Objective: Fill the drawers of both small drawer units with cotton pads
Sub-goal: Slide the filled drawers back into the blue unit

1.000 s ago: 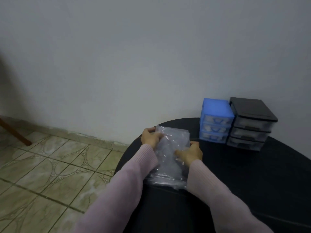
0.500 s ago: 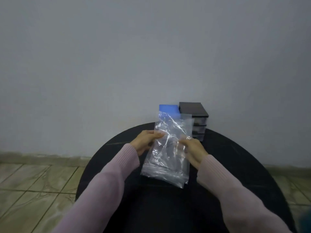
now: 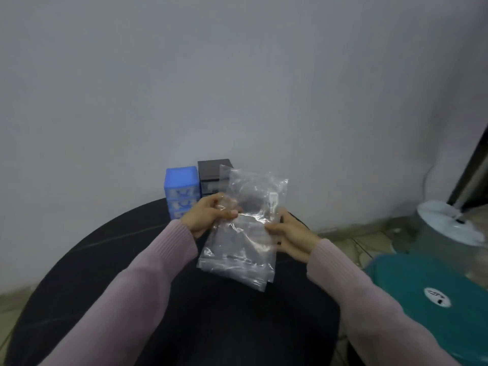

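Nearest on the right sits a teal round lid (image 3: 433,294) with a white sticker whose dark mark is too blurred to read; it was out of view half a second ago, as was the white round base (image 3: 449,220) beyond it on the tiled floor. Two pink sleeves reach over the black round table (image 3: 105,273). The left hand (image 3: 208,217) pinches the clear plastic bag (image 3: 243,233) at its left edge, fingers curled round the film; the right hand (image 3: 289,233) grips its right edge between thumb and curled fingers. The bag is held upright above the table, and now rides higher, its top covering part of the black drawer unit (image 3: 211,175). Whether cotton pads are inside cannot be told. The blue drawer unit (image 3: 182,188) stands just left of the black one, touching it, both at the table's far edge by the grey wall (image 3: 237,75). No writing is legible anywhere.
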{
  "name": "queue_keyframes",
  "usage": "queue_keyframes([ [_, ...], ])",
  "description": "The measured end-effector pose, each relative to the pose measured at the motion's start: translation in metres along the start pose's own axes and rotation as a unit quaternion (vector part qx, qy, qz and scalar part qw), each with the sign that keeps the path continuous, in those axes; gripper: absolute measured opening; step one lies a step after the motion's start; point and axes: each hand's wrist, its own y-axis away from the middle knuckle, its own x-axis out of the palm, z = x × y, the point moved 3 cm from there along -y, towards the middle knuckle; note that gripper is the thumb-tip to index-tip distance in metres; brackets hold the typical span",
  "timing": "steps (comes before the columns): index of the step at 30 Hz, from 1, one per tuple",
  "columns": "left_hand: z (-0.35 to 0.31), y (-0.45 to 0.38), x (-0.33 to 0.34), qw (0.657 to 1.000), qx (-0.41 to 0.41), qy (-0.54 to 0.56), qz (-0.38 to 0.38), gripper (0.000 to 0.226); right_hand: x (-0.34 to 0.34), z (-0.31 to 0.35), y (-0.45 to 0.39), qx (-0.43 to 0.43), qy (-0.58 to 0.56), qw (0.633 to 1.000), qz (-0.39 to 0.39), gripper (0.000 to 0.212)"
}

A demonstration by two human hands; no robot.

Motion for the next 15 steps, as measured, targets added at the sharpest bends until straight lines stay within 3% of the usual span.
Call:
queue_keyframes([
  [7,-0.002,0.006,0.003,0.995,0.081,-0.031,0.04,0.014,-0.001,0.002,-0.004,-0.029,-0.039,0.999,-0.003,0.029],
  [11,-0.003,0.002,0.004,0.994,0.082,-0.065,0.032,0.02,-0.009,0.007,-0.003,0.037,-0.132,0.99,0.043,0.041],
  [15,-0.007,-0.004,0.017,0.992,0.082,-0.09,0.028,0.028,-0.021,0.015,0.001,0.063,-0.042,0.996,0.047,0.031],
])
